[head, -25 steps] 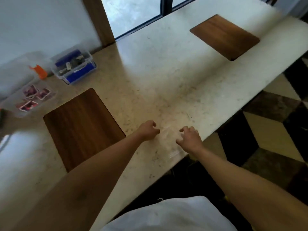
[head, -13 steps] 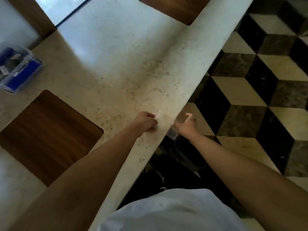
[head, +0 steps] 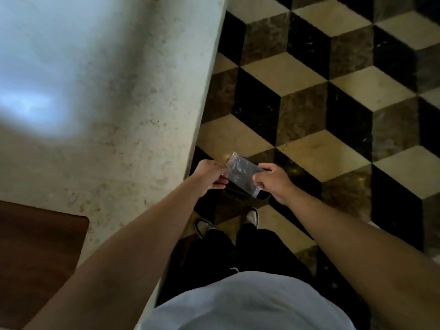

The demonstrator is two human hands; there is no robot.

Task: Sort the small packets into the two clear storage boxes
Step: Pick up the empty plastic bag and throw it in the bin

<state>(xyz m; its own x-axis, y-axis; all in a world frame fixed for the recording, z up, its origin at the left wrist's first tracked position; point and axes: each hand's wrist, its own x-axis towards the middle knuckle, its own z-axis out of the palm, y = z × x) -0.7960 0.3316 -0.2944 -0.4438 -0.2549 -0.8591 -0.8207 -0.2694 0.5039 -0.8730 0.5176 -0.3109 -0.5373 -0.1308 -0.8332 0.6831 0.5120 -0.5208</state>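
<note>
A small clear plastic bag [head: 241,173] hangs in the air just off the counter's front edge, above the floor. My left hand [head: 210,173] pinches its left side and my right hand [head: 273,181] pinches its right side, so both hands hold it stretched between them. The bag looks see-through; I cannot tell if anything is inside. The two storage boxes and the packets are out of view.
The pale stone counter [head: 107,103] fills the left half, with a dark wooden inlay [head: 35,253] at the lower left. To the right lies a black, brown and cream cube-pattern floor [head: 333,91]. My shoes [head: 250,216] stand below the hands.
Both hands have lifted the clear bag off the counter's edge and now hold it over the floor. The view has swung right and down, and the boxes have left the frame.
</note>
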